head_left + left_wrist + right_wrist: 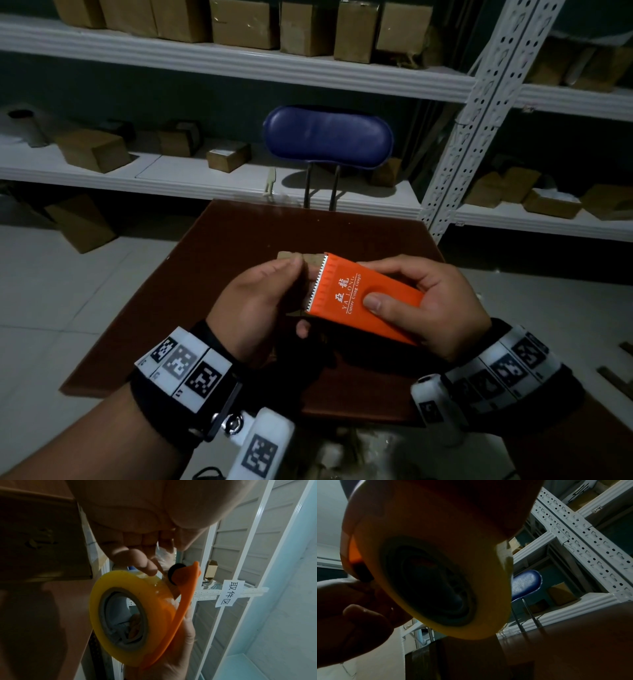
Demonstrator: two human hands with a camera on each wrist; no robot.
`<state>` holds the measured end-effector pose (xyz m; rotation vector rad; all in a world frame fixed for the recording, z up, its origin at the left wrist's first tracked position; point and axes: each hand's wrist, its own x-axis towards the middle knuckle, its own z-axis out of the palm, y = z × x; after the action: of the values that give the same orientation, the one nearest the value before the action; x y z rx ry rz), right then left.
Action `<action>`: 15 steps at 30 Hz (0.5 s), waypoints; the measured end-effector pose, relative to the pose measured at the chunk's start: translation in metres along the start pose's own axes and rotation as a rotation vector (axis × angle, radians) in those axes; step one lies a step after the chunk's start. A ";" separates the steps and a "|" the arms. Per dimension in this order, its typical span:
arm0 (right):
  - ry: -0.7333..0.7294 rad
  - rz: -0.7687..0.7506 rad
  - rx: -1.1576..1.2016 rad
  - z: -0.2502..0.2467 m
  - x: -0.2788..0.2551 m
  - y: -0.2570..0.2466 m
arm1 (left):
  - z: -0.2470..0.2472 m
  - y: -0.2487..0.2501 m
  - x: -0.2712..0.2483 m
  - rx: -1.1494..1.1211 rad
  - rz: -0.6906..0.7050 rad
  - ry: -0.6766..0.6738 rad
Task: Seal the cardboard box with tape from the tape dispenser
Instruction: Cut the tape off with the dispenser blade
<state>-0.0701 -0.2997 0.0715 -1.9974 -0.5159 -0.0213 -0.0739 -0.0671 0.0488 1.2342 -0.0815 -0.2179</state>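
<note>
My right hand (394, 274) grips the orange tape dispenser (363, 298) above the table, thumb on its flat face and serrated blade pointing left. The dispenser (185, 595) carries a yellow tape roll (123, 615), which fills the right wrist view (436, 574). My left hand (291, 274) is at the blade, and its fingers (145, 563) pinch the clear tape end (163, 557) just off the roll. The cardboard box (291, 256) lies on the table under both hands and is mostly hidden; its side (42, 540) and top (453, 662) show in the wrist views.
The box rests on a small brown table (239, 240). A blue-backed chair (327, 137) stands behind it. White metal shelving (479, 113) with several cardboard boxes runs along the back and right. Pale tiled floor (68, 291) lies to the left.
</note>
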 end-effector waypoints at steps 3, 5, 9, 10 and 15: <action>0.006 -0.002 -0.002 -0.001 0.001 0.000 | 0.001 0.001 0.000 0.018 0.002 -0.022; 0.002 -0.005 0.007 0.000 0.001 0.000 | 0.001 0.000 -0.001 0.062 0.019 0.005; -0.034 -0.014 -0.028 -0.001 0.002 0.001 | -0.006 -0.002 0.002 0.254 0.090 0.097; -0.042 -0.014 -0.053 -0.001 0.002 0.001 | -0.007 -0.001 0.002 0.330 0.125 0.119; -0.025 -0.032 -0.171 -0.004 0.008 0.004 | -0.005 -0.002 0.002 0.572 0.224 0.213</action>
<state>-0.0604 -0.3024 0.0718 -2.1579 -0.5787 -0.0615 -0.0717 -0.0631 0.0447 1.7960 -0.1005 0.1456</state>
